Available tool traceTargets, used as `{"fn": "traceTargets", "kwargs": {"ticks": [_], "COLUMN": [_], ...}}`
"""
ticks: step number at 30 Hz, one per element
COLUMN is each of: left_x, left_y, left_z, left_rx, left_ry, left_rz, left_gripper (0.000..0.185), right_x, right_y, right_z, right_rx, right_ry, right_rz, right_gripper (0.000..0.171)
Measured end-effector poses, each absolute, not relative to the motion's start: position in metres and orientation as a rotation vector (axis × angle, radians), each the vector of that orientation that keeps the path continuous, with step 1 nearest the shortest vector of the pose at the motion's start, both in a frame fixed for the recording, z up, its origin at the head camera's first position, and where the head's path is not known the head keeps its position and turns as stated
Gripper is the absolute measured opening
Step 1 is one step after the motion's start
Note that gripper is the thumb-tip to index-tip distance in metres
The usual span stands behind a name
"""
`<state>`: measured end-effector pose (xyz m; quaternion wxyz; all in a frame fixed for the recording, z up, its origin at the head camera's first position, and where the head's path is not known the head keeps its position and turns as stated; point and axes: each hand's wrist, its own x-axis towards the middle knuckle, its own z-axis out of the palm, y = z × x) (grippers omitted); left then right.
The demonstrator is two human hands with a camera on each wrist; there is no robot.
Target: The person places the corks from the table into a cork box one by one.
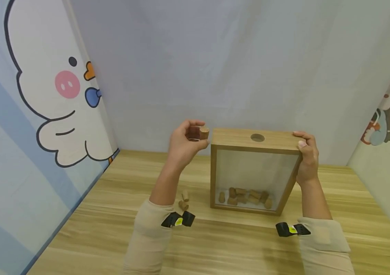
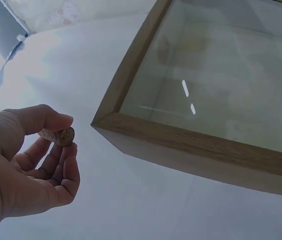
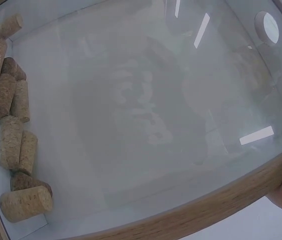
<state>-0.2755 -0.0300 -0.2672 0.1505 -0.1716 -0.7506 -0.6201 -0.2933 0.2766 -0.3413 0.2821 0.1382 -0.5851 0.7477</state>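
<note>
A wooden frame box (image 1: pixel 239 136) with a glass front stands upright on the table (image 1: pixel 236 240). Its top has a round hole (image 1: pixel 257 137). Several corks (image 1: pixel 244 196) lie at its bottom, seen close in the right wrist view as corks (image 3: pixel 11 130) behind glass. My left hand (image 1: pixel 184 143) pinches one cork (image 1: pixel 204 133) between thumb and fingers, just left of the box's top corner; the left wrist view shows that cork (image 2: pixel 60 135) beside the frame box (image 2: pixel 181 145). My right hand (image 1: pixel 306 152) grips the box's top right corner.
Two loose corks (image 1: pixel 183 200) lie on the table left of the box. Walls with cartoon prints close in on the left (image 1: pixel 43 95) and right (image 1: pixel 387 114). A plain wall stands behind.
</note>
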Motion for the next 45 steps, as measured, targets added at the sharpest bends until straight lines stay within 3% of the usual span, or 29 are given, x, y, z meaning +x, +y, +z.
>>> {"fn": "traceTargets", "kwargs": {"ticks": [20,30,37,45], "left_x": [-0.305,-0.315,-0.307,-0.27], "left_y": [0.058,0.095,0.085,0.05], "left_z": [-0.226,-0.232,-0.236,-0.253], "left_rx": [-0.59,-0.402,-0.488,-0.745], "left_ry": [-2.43,-2.616,-2.606,-2.346], "left_rz": [-1.809,-1.58,-1.677,-1.737], "left_gripper": [0.033,0.035,0.036,0.027], "right_x": [-0.296,-0.297,-0.298,-0.298], "right_y": [0.284,0.283,0.282,0.282], "right_z": [-0.342,-0.343,-0.345,-0.344], "right_rx": [0.387,0.36,0.355,0.358], "right_ry": [-1.532,-1.536,-1.535,-1.519], "right_rz": [2.037,2.055,2.059,2.063], "right_gripper": [0.03,0.029,0.029,0.029]}}
